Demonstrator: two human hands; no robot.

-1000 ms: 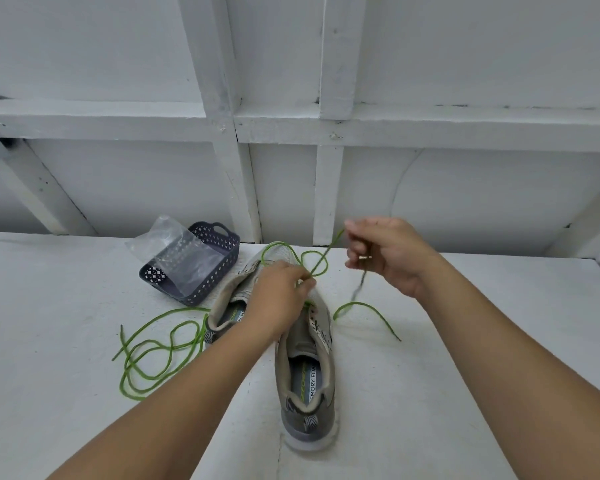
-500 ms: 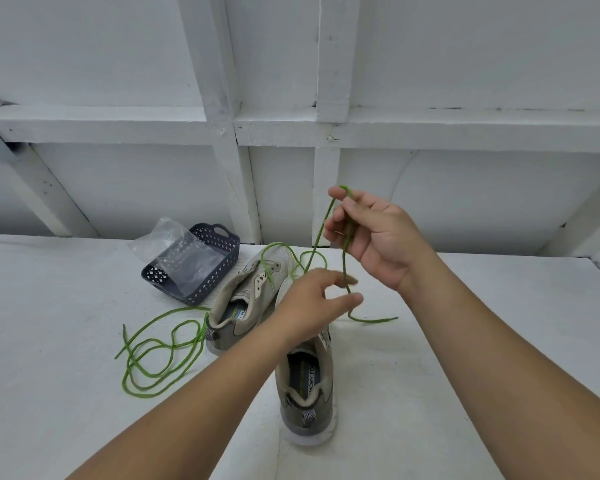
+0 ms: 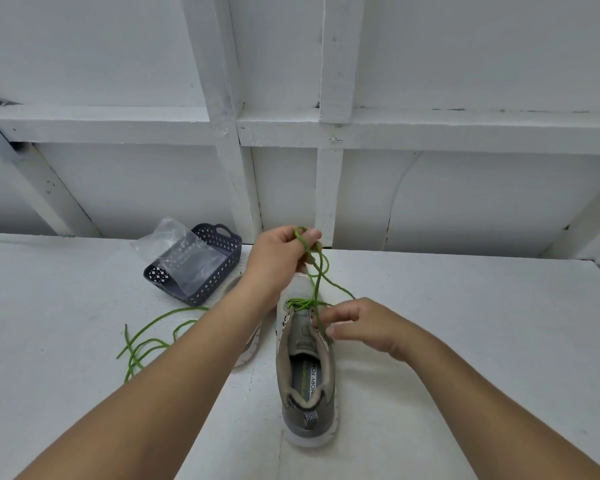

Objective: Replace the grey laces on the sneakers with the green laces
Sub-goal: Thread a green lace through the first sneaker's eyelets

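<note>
Left hand [image 3: 278, 258] pinches green lace [image 3: 314, 271] raised above sneaker [image 3: 307, 368]; right hand [image 3: 357, 325] below it pinches the lace at an eyelet.

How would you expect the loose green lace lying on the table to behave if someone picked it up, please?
The loose green lace lies in slack curves, so it is probably floppy and would drape. It looks thin, so likely very light. Its overlapping loops might tangle.
</note>
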